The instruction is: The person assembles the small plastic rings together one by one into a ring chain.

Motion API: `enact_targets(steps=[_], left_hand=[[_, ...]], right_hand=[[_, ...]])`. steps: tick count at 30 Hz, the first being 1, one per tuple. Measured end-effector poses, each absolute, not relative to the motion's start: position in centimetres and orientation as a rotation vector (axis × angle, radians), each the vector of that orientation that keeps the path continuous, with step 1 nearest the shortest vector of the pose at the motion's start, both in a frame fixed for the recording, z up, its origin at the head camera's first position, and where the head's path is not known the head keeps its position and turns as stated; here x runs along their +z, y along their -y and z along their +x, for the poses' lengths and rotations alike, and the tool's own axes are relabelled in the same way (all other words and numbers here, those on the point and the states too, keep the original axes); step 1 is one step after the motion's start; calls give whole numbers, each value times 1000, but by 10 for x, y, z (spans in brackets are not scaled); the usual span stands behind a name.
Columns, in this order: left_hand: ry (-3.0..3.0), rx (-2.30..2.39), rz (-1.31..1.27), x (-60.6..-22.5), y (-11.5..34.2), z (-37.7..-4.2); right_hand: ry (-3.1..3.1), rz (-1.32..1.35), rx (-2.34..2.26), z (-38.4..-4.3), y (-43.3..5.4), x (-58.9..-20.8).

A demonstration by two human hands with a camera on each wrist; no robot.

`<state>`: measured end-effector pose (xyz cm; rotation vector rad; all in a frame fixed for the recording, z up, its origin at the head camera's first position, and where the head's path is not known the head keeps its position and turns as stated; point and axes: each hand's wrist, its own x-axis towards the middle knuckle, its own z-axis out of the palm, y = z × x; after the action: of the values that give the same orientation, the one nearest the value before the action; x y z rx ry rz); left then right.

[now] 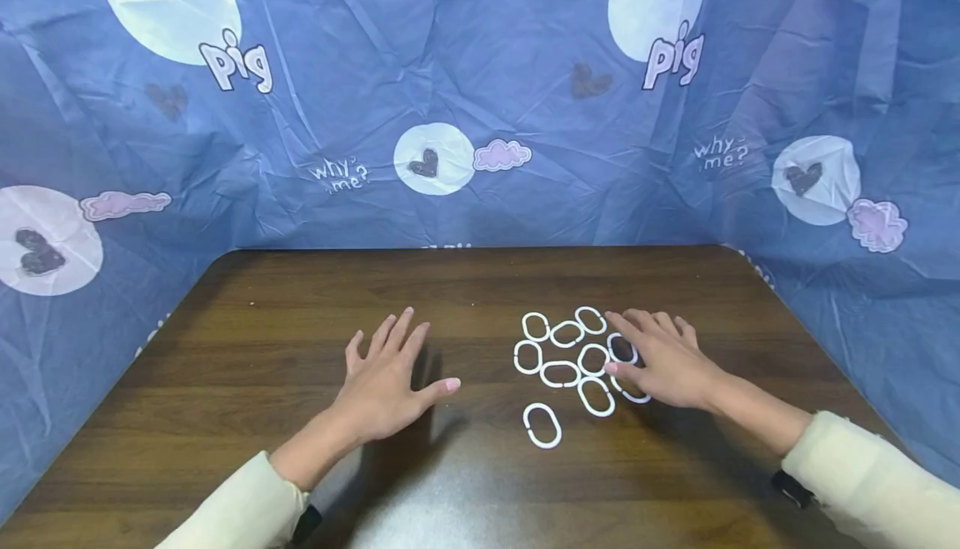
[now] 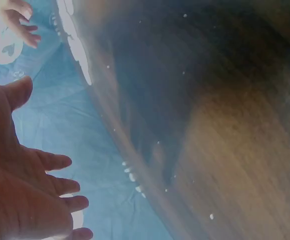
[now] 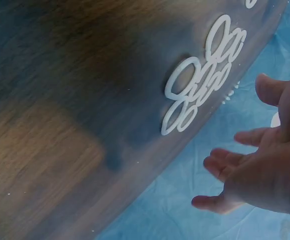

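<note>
Several white oval rings (image 1: 561, 374), each with a small gap in its band, lie in a loose cluster right of the table's middle. One white ring (image 1: 542, 426) lies apart, nearer the front. My right hand (image 1: 663, 357) hovers palm down at the cluster's right side with fingers spread, hiding parts of the rings there. The right wrist view shows the cluster (image 3: 204, 75) on the table and my right hand's fingers holding nothing. My left hand (image 1: 382, 386) is held over the table left of the rings, fingers and thumb spread. Nothing is in it in the left wrist view.
The brown wooden table (image 1: 300, 299) has rounded far corners. A blue printed cloth (image 1: 465, 57) hangs behind it and along both sides. Light-coloured sleeves (image 1: 240, 503) cover both forearms, with a dark band at each wrist. A bright reflection lies near the front middle.
</note>
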<state>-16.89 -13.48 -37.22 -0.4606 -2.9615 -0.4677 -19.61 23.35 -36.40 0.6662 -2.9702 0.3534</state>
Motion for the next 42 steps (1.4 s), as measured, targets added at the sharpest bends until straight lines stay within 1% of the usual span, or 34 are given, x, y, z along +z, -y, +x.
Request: enact_targets(steps=[12, 20, 42], left_hand=[[2943, -523, -513, -377, 121, -166], [2935, -520, -531, -378, 113, -165], [2908, -546, -706, -384, 80, -159]], right_hand=[[2926, 849, 357, -198, -241, -369], [2925, 904, 350, -200, -246, -373], [2939, 990, 366, -201, -260, -381]])
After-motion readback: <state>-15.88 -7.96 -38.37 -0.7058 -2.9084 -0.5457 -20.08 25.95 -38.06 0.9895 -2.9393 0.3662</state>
